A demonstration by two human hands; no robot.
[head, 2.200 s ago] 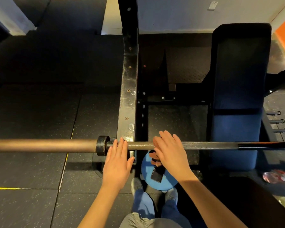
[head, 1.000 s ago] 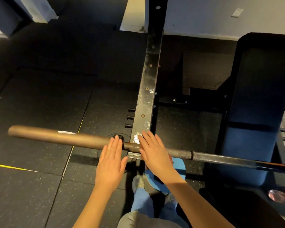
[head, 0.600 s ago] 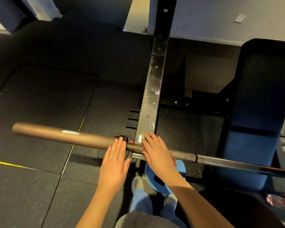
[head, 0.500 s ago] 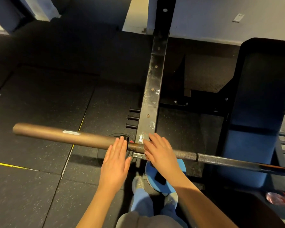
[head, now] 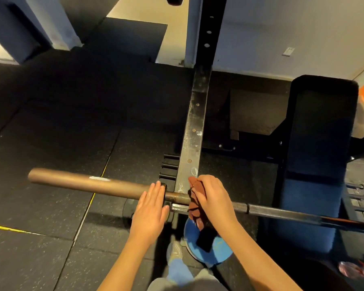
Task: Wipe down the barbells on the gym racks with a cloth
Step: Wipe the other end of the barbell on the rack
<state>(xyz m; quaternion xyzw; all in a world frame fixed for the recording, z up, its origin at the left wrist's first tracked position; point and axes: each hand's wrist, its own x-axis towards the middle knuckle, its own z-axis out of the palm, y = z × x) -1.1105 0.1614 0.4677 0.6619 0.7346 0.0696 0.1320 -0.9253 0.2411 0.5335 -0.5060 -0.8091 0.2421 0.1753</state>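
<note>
While the fingers of the right hand (head: 213, 198) curl around the brown cloth (head: 195, 199) on the barbell (head: 93, 184) shaft, the left hand (head: 150, 208) lies flat, fingers straight, against the collar. Left of those fingers, the sleeve end hangs free over the black rubber floor (head: 51, 217). The rack upright (head: 192, 133) stands just beyond both hands.

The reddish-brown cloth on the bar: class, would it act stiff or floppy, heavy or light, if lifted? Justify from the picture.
Probably floppy: the cloth folds over the barbell and hangs in creases below it. Likely light: the right hand alone bunches it against the bar. Draped like that, it seems unlikely to roll.
</note>
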